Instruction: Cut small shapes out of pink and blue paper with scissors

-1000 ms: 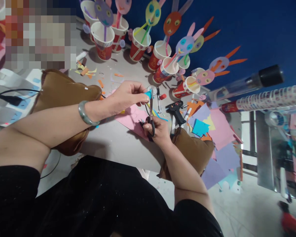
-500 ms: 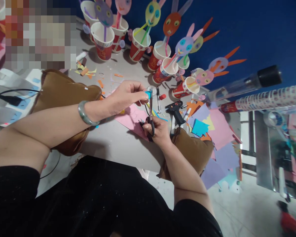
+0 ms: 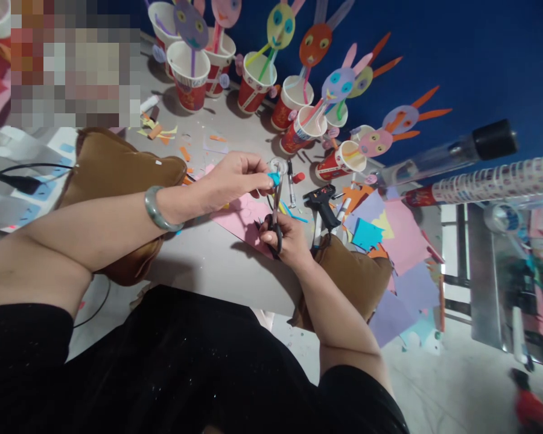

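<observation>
Between the thumb and fingers of my left hand (image 3: 248,175) is a small piece of blue paper (image 3: 275,178). My right hand (image 3: 289,241) is closed round the dark handles of a pair of scissors (image 3: 277,208), whose blades point up and away from me and meet the blue paper. Whether the blades are cutting through it is too small to tell. Below the hands a sheet of pink paper (image 3: 239,223) with faint drawn outlines lies on the table (image 3: 235,274). A roll of clear tape (image 3: 278,164) and a pen (image 3: 291,187) lie just beyond the scissors.
Several paper cups (image 3: 257,81) with paper animal faces stand along the blue wall. A black glue gun (image 3: 323,205) lies right of my hands, near coloured paper sheets (image 3: 402,235). Brown cushions (image 3: 117,175) lie under both forearms. A stack of cups (image 3: 489,181) is at right.
The blue paper has turned and dropped slightly in my left fingers against the scissor blades. My right hand has shifted a little on the scissors, and the blades look slightly tilted now.
</observation>
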Demonstrator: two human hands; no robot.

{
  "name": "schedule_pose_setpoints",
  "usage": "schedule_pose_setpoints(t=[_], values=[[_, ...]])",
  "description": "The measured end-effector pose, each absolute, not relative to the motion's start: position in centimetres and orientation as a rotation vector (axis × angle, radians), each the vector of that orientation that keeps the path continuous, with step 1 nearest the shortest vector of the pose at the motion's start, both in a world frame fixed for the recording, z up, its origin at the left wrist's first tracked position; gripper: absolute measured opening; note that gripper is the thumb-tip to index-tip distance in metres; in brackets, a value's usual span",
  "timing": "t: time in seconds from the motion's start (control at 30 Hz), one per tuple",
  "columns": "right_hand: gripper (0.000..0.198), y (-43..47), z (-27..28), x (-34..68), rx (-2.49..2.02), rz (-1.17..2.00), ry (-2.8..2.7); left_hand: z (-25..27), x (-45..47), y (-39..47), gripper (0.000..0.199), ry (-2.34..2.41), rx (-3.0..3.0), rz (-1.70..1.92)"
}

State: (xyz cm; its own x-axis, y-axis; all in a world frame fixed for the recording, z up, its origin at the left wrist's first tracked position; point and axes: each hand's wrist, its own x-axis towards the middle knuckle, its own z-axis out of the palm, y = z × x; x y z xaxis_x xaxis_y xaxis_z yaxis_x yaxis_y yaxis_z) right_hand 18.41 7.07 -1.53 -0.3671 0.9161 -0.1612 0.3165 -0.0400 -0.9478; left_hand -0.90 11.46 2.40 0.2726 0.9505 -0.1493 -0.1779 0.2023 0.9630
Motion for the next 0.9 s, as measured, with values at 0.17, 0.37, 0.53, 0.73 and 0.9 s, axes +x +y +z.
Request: schedule_pose_setpoints(t=[0.17,0.37,0.53,0.73,0.9], values=[[0.067,7.04,-1.67,18.5,-1.326,1.431,-1.692,2.97,-0.8,11.24,0.021,0.967,1.022,0.932],[0.066,6.85,-1.68,18.44,-1.301,1.441,-1.661,3.06,-0.66,11.25,0.022,0.973,1.024,0.922],[0.065,6.8,-1.67,18.4,-1.335,1.431,-1.652,3.08,-0.71,11.21,0.021,0.968,1.01,0.914],[0.064,6.86,-1.55,18.35,-1.324,1.446,-1.631,3.09,-0.76,11.18,0.022,0.954,1.016,0.92],[0.065,6.8,-1.37,18.27,-1.321,1.474,-1.61,3.25,-0.71,11.17,0.023,0.971,1.006,0.914]])
